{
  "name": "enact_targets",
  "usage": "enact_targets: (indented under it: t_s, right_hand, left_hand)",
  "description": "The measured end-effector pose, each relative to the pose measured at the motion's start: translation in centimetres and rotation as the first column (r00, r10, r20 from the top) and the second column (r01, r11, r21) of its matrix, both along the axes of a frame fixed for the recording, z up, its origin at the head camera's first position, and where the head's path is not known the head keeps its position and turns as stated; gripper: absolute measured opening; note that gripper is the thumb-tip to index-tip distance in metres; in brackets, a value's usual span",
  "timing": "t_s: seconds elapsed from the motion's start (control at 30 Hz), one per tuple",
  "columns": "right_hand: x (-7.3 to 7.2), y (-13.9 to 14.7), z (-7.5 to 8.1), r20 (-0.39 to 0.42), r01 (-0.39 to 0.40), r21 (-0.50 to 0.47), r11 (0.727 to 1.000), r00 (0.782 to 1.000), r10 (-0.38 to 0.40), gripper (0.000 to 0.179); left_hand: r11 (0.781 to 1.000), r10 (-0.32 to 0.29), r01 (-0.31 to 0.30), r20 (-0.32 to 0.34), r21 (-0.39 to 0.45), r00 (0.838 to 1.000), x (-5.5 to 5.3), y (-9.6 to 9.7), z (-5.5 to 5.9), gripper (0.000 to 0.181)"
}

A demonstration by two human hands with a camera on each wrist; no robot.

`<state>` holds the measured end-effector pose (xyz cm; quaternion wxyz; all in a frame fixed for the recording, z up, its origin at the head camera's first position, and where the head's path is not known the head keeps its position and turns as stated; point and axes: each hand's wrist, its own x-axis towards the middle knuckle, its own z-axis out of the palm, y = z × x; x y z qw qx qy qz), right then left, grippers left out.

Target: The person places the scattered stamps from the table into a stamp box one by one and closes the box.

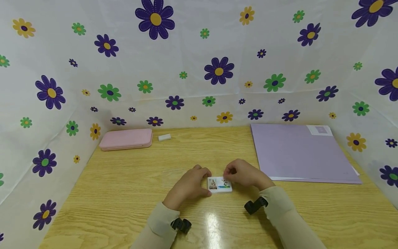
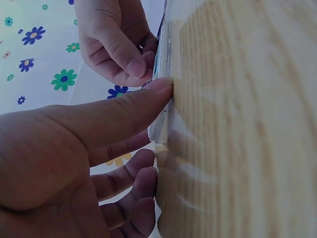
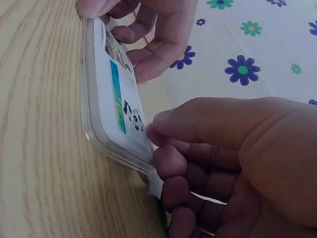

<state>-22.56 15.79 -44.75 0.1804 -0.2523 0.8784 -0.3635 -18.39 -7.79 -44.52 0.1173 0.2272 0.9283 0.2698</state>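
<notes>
A small clear plastic case (image 3: 91,119) lies on the table, holding a stack of white cards. The top card (image 1: 220,184) bears a brownish picture on its left and a panda drawing with a blue-green strip. My left hand (image 1: 190,185) grips the case's left end, thumb on the near edge, fingers at the far edge. With thumb and forefinger together, my right hand (image 1: 244,173) pinches at the top card's far right corner; the exact contact is partly hidden. Its other fingers curl beside the case in the right wrist view.
A faint transparent flat piece (image 1: 171,177) lies left of the case. Farther back are a pink pencil case (image 1: 126,139) and a white eraser (image 1: 164,137). A large purple folder (image 1: 301,152) with papers lies at the right. Flowered cloth (image 1: 186,62) surrounds the table.
</notes>
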Motion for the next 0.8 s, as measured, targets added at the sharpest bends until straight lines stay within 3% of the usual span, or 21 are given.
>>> enact_targets:
  t_s: [0.17,0.4,0.67,0.8]
  right_hand:
    - [-0.1,-0.2,0.3,-0.016,-0.001,-0.015,1.0,1.0,0.0,0.012]
    - [0.0,-0.6,0.9,-0.054,-0.026,-0.064,0.998,0.998,0.023,0.008]
    - [0.8,-1.9,1.3,-0.154,-0.04,-0.155,0.987,0.988,0.016,0.008]
    - [1.4,-3.0,1.5,-0.209,-0.007,-0.2,0.98,0.977,-0.036,0.011]
  left_hand:
    - [1.0,0.001,-0.001,-0.003,-0.012,1.0,0.0,-0.3,0.1,0.056]
    - [0.997,0.046,-0.048,0.026,0.058,0.999,0.1,-1.0,0.7,0.052]
    - [0.992,0.073,-0.071,-0.019,0.103,0.997,0.1,-2.3,1.5,0.042]
    - [0.992,0.087,-0.081,-0.056,0.101,0.995,0.0,-3.1,1.6,0.04]
